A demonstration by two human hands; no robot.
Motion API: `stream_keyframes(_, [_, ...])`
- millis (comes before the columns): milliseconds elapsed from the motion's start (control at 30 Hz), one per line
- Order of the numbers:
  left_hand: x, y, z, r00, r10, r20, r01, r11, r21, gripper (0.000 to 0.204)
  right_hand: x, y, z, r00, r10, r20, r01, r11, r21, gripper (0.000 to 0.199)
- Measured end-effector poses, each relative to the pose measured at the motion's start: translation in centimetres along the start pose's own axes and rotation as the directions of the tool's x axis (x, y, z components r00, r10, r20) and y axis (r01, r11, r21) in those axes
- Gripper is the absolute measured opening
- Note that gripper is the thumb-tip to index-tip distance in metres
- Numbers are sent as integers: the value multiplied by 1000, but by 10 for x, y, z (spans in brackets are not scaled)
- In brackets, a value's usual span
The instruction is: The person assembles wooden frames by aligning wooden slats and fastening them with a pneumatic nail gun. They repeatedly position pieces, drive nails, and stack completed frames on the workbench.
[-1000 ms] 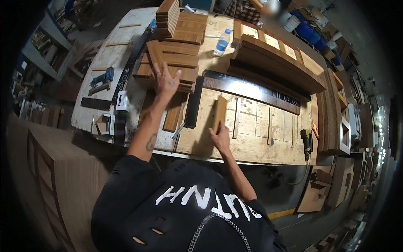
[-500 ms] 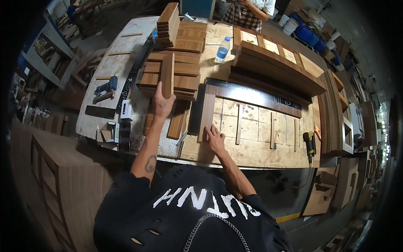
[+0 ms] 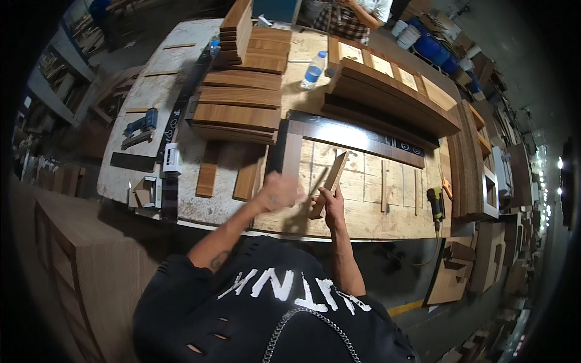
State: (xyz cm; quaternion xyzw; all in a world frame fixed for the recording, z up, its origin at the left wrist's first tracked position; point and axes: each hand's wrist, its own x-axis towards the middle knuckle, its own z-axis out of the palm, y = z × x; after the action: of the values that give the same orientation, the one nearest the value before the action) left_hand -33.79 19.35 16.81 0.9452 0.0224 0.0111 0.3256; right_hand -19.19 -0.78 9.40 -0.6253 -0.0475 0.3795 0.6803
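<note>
My right hand (image 3: 331, 202) pinching a short wooden slat (image 3: 330, 184) tilted above the pale panel (image 3: 369, 193), left hand (image 3: 279, 192) blurred, grip unreadable, just beside it, dark frame (image 3: 357, 138) bordering two sides, two loose planks (image 3: 227, 172) left, one water bottle (image 3: 312, 69), bare bench (image 3: 145, 91) far left.

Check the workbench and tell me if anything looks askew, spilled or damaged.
Nothing looks spilled or broken. The right hand holds a short wooden strip tilted on end over the pale panel. The left hand is motion-blurred beside it. Two loose slats stick out from under the stacked boards.
</note>
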Motion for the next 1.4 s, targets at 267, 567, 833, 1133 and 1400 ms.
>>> stream_keyframes(267, [7, -160, -108, 875, -313, -368, 419, 871, 256, 91, 37, 15, -101, 910, -415, -26, 38, 146, -989, 61])
stream_keyframes(567, [30, -159, -125, 973, -105, -204, 189, 871, 455, 83, 91, 36, -131, 870, -489, 68, 221, 263, -939, 58])
stream_keyframes(833, [65, -21, -62, 999, -32, 2, 28, 852, -523, 44, -1, -26, 31, 874, -327, 359, 278, 943, 181, 108])
stream_keyframes(1133, [72, -204, -148, 840, -41, -541, 296, 871, 392, 70, -20, 13, -83, 977, -47, -209, -27, 941, -338, 77])
stream_keyframes(1400, [76, -214, -155, 888, -370, -273, 451, 818, 357, 80, 15, -41, -271, 754, -505, -420, -214, 415, -884, 78])
